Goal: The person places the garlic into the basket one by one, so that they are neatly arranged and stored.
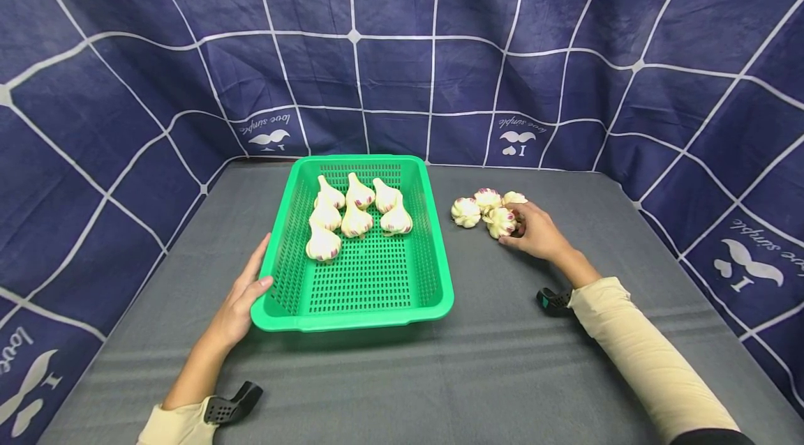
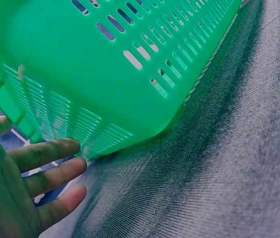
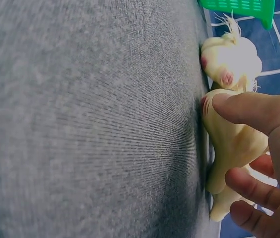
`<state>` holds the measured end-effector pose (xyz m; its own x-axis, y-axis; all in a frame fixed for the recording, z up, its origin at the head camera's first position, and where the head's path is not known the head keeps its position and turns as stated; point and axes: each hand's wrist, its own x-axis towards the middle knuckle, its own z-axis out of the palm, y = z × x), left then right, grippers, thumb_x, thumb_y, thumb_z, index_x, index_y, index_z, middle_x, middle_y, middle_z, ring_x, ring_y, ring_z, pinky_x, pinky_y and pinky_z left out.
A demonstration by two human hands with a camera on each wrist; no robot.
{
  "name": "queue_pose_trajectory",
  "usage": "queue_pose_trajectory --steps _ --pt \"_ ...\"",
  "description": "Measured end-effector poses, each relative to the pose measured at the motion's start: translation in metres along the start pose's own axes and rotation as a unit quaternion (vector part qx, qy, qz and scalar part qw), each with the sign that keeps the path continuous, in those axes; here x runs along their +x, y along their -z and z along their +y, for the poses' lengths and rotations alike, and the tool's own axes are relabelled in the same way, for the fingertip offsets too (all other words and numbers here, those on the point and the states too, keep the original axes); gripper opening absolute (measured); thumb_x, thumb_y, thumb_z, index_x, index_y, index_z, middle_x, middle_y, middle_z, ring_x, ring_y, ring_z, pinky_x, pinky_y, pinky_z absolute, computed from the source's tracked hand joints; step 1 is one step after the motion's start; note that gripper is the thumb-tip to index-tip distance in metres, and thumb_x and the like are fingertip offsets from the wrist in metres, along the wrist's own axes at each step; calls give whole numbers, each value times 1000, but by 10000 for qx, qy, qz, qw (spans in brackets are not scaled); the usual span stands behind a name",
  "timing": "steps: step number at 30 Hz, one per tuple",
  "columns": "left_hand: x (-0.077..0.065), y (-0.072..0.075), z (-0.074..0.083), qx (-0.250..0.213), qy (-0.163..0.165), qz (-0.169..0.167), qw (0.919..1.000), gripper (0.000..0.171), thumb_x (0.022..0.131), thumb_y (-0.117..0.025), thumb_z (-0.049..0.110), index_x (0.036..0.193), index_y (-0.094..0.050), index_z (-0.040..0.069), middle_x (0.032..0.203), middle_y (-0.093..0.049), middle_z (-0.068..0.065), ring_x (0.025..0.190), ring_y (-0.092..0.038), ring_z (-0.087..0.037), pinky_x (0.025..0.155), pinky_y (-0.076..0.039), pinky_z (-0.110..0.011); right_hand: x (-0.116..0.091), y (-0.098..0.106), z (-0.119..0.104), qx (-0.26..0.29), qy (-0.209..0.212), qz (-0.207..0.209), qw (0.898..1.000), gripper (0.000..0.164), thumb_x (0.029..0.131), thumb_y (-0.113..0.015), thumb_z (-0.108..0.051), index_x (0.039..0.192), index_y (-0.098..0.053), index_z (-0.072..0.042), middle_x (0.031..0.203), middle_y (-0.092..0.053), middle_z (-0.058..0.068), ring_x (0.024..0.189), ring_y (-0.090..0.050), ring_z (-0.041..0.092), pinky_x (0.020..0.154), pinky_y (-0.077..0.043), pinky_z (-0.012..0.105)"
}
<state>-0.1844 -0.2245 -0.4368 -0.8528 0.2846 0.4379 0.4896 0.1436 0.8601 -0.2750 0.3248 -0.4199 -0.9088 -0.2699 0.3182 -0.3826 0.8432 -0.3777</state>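
My right hand (image 1: 534, 230) holds a white garlic bulb (image 1: 500, 222) with purple streaks on the cloth, right of the basket. In the right wrist view the thumb lies on this bulb (image 3: 234, 131) and the fingers curl at its far side, partly hidden. More garlic bulbs (image 1: 465, 213) lie close against it. My left hand (image 1: 237, 302) rests at the left side of the green plastic basket (image 1: 352, 321), thumb at the rim. The left wrist view shows its fingers (image 2: 55, 173) fairly straight and spread beside the slotted outer wall.
Several garlic bulbs (image 1: 323, 244) sit in the basket's back half, roughly in three columns. A grey cloth (image 1: 490, 361) covers the table. Behind and at both sides hangs a navy curtain (image 1: 402, 75) with white grid lines.
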Motion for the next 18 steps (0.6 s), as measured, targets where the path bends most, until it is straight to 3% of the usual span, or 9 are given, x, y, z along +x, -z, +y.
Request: queue_pose_trajectory --steps 9,15,18 --pt "0 0 0 9 49 -10 10000 65 95 -37 4 157 -17 2 159 -16 -27 140 -23 1 108 -19 -10 -7 3 0 -83 -56 130 9999 70 68 -90 -21 127 -60 0 93 -56 13 74 -54 23 67 -44 41" --pt "0 0 0 -27 32 21 10000 65 95 -36 3 157 -18 2 158 -17 -29 139 -24 0 107 -20 -11 -7 8 -5 -56 188 498 9986 68 64 -92 -20 121 -61 -1 113 -61 21 105 -53 39 91 -40 54" --pt "0 -1 0 -18 11 37 10000 65 94 -36 2 157 -18 2 157 -18 -30 139 -25 1 107 -20 -11 -6 10 -7 -65 325 627 9975 68 64 -92 -20 121 -60 -2 117 -62 22 107 -53 41 94 -38 57"
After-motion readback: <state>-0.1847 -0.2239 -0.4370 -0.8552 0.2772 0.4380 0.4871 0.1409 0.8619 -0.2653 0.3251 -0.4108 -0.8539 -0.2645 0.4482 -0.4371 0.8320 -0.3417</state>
